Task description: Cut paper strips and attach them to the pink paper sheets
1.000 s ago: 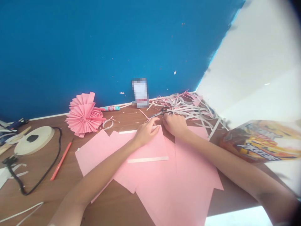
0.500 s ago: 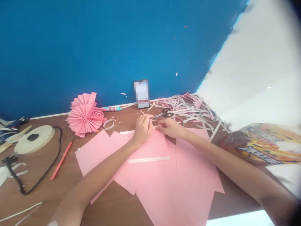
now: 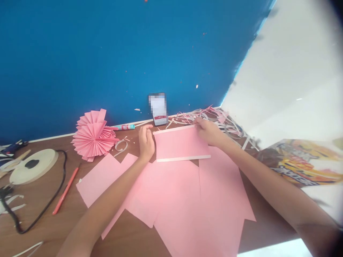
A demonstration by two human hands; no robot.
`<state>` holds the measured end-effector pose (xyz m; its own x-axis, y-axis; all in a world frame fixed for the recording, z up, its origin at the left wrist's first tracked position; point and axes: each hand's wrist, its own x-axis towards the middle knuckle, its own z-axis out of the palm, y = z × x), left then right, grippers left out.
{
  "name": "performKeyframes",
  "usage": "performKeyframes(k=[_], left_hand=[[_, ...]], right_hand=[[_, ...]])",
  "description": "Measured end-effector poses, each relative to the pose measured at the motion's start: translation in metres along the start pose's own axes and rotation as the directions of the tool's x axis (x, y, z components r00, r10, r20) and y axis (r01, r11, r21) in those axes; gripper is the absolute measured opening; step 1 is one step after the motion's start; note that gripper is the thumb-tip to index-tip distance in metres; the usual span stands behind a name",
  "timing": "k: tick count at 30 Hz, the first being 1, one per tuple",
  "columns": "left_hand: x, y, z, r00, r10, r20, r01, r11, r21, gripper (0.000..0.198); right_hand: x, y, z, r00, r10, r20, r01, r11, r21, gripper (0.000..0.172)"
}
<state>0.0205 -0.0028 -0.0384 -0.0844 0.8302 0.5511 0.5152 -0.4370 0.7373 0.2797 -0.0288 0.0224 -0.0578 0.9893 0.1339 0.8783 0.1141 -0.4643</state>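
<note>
A pink paper rectangle (image 3: 180, 144) with pale strips along its top and bottom edges is held up off the table between my two hands. My left hand (image 3: 146, 142) grips its left edge with fingers closed around it. At the upper right corner my right hand (image 3: 208, 131) pinches the sheet. Beneath lie several flat pink paper sheets (image 3: 187, 192) spread over the brown table (image 3: 48, 221).
A folded pink paper fan (image 3: 92, 137) sits at the back left, with a glue stick (image 3: 123, 127) and a tape ring (image 3: 121, 145) beside it. An orange pencil (image 3: 65, 190), a round spool (image 3: 33, 166) and a black cable (image 3: 37, 214) lie left. Paper shreds (image 3: 219, 119) pile by the blue wall. A printed bag (image 3: 300, 160) lies right.
Both hands took hold of the strip-edged pink sheet and lifted it away from the pile toward the wall. My left hand shifted to its left edge, my right to its upper right corner.
</note>
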Motion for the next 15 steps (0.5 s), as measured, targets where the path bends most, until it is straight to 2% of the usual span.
performKeyframes(k=[4, 7, 9, 12, 15], left_hand=[[0.002, -0.014, 0.001, 0.994, -0.110, -0.019, 0.107, 0.988, -0.110, 0.026], [0.002, -0.020, 0.003, 0.990, -0.131, -0.051, 0.122, 0.981, -0.150, 0.022], [0.004, -0.019, 0.004, 0.991, -0.134, -0.002, 0.130, 0.964, -0.232, 0.025], [0.005, -0.013, 0.003, 0.985, -0.113, 0.128, 0.154, 0.913, -0.377, 0.037], [0.004, -0.004, -0.002, 0.972, -0.095, 0.216, 0.168, 0.922, -0.350, 0.039]], right_hand=[[0.005, 0.008, 0.008, 0.993, 0.052, -0.103, -0.033, 0.984, 0.175, 0.027], [0.008, 0.010, 0.018, 0.984, 0.094, -0.154, -0.039, 0.945, 0.326, 0.026], [0.010, 0.009, 0.022, 0.986, 0.137, -0.099, -0.074, 0.876, 0.476, 0.026], [0.009, 0.006, 0.020, 0.973, 0.232, -0.001, -0.173, 0.727, 0.664, 0.025], [0.006, -0.001, 0.013, 0.949, 0.304, 0.081, -0.253, 0.586, 0.770, 0.021]])
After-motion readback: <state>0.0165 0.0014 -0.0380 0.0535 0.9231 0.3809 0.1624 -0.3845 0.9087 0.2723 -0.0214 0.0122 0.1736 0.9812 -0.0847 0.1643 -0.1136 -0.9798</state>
